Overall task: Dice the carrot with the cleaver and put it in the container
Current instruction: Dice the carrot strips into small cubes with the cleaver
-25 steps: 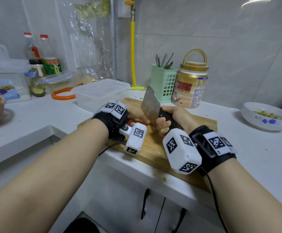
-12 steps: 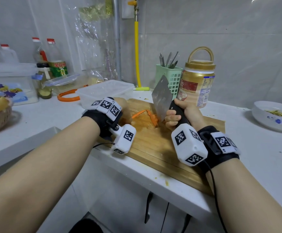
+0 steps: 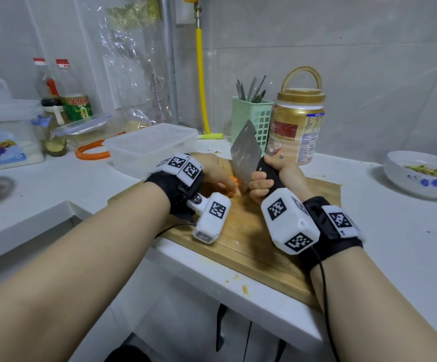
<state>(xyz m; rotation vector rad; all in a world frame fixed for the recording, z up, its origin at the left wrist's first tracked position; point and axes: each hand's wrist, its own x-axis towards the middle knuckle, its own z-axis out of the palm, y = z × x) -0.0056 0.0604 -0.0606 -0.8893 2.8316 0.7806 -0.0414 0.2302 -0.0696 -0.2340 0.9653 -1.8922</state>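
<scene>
**Q:** Holding what, and where, in this view?

**A:** Right hand point(image 3: 269, 178) is wrapped round the black handle of the cleaver point(image 3: 246, 150), whose blade stands steeply tilted with its lower edge down by the carrot point(image 3: 234, 185). Left hand point(image 3: 212, 171) lies on the carrot, fingers reaching toward the blade; whether they curl round it or merely press on it cannot be told, since the wrist band hides most of the hand. Only a small orange patch of carrot shows, on the wooden cutting board point(image 3: 251, 246), between the two hands.

**Q:** How should the carrot be expected to handle?

**A:** Judged stiff and light, probably prone to rolling or skidding on the wood when cut pieces are wet. A hold from above, just beside the cut line, with fingertips kept back from the edge, seems the safest.

**Q:** And the destination?

**A:** Clear plastic container point(image 3: 152, 145) stands just beyond the board's far left corner, behind the left hand; no carrot is visible in it, so dicing appears unfinished.
</scene>
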